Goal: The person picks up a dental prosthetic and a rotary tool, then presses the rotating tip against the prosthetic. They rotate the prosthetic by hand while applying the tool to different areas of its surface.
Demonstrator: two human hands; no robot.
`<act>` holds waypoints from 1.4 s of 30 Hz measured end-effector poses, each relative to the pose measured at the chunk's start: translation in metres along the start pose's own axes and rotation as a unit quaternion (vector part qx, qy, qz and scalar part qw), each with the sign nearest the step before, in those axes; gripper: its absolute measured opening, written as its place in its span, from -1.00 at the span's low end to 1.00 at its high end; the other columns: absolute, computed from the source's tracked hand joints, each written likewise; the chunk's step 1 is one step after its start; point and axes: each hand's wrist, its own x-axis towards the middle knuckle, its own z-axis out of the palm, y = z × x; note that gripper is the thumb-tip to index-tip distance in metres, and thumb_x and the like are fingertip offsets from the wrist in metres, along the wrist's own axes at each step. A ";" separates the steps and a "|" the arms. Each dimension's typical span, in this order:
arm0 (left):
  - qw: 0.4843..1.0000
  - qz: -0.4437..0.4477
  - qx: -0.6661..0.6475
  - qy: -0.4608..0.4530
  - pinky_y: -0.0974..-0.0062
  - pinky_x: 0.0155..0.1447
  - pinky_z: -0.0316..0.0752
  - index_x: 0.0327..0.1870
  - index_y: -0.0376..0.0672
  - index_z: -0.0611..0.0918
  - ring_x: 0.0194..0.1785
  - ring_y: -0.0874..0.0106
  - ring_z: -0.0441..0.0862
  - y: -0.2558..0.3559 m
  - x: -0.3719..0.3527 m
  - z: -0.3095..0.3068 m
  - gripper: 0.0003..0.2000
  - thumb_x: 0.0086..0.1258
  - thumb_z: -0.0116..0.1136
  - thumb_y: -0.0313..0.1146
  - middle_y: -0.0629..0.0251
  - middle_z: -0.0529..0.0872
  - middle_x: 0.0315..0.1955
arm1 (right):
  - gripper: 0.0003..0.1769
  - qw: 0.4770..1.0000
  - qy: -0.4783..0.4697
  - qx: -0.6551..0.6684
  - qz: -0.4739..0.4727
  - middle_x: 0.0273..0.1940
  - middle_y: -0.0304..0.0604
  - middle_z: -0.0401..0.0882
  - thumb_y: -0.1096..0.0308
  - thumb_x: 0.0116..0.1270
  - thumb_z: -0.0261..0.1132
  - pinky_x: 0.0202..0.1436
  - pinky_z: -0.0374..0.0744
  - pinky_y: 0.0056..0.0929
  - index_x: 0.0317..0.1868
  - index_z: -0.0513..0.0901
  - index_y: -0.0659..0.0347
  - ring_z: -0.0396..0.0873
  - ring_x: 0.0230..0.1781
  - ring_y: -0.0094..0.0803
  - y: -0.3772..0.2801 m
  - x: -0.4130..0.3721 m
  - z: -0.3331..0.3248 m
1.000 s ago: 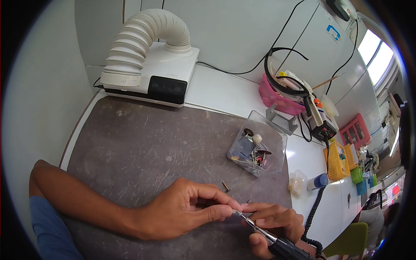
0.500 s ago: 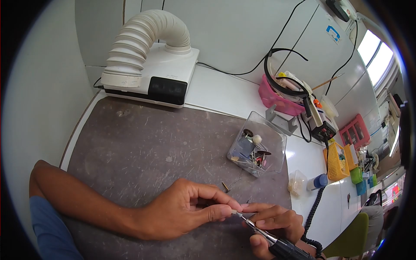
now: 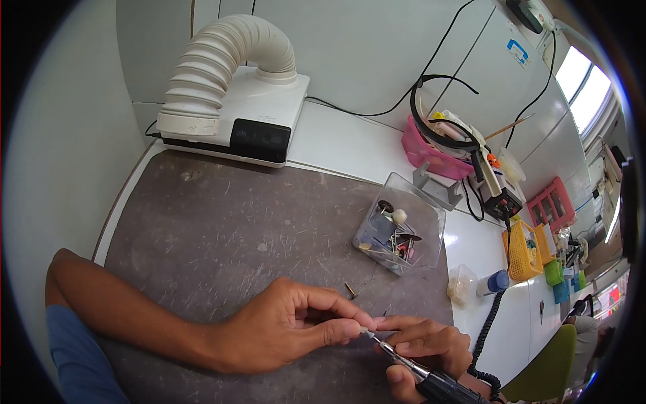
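My left hand [image 3: 296,330] reaches in from the left, thumb and forefinger pinched on a small pale piece [image 3: 364,330] that they mostly hide. In my right hand [image 3: 431,343], at the lower right, is a rotary handpiece [image 3: 412,365] with a black body and a silver nose, its thin bit pointing up and left. The bit's tip meets the pale piece at my left fingertips. A right finger reaches across to the left fingertips. Just beyond the hands, a short brass-coloured bit [image 3: 350,289] lies on the grey-brown mat [image 3: 222,236].
A clear tray [image 3: 431,252] of mounted wheels and bits stands past my right hand. Behind are a white machine [image 3: 266,108] with a ribbed hose [image 3: 195,67] and a pink basket [image 3: 431,158]. A coiled cord [image 3: 483,337] runs along the right; a person [image 3: 585,347] sits beyond.
Both hands, the handpiece and the pale piece stay in nearly the same place. At the far right, the person in the background has shifted slightly.
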 end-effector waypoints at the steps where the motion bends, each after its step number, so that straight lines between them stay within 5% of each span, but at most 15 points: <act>1: 1.000 -0.002 0.002 0.001 0.72 -0.03 0.47 0.03 -0.28 0.63 -0.15 0.68 0.56 0.000 0.000 0.000 -0.74 0.42 0.14 -0.35 0.34 0.68 -0.20 | -0.79 1.000 0.000 0.000 0.000 -0.37 0.03 0.67 0.47 0.12 0.40 -0.18 0.70 -0.29 -0.30 0.52 0.28 0.71 -0.19 -0.06 0.003 0.000 0.003; 3: 1.000 -0.002 0.004 -0.002 0.72 -0.03 0.47 0.03 -0.28 0.63 -0.14 0.68 0.56 0.001 0.000 -0.001 -0.74 0.41 0.14 -0.36 0.33 0.68 -0.19 | -0.76 0.990 0.026 0.061 -0.125 -0.41 0.15 0.58 0.46 0.22 0.29 -0.07 0.64 0.06 -0.23 0.45 0.45 0.68 -0.32 -0.11 0.013 0.000 0.010; 42: 0.999 -0.022 -0.024 0.009 0.72 -0.04 0.49 0.02 -0.30 0.62 -0.17 0.69 0.55 0.000 0.001 0.000 -0.73 0.42 0.14 -0.33 0.34 0.69 -0.22 | -0.75 0.990 0.035 0.081 -0.111 -0.40 0.17 0.58 0.43 0.22 0.29 -0.04 0.62 0.07 -0.23 0.46 0.46 0.67 -0.32 -0.09 0.012 0.000 0.009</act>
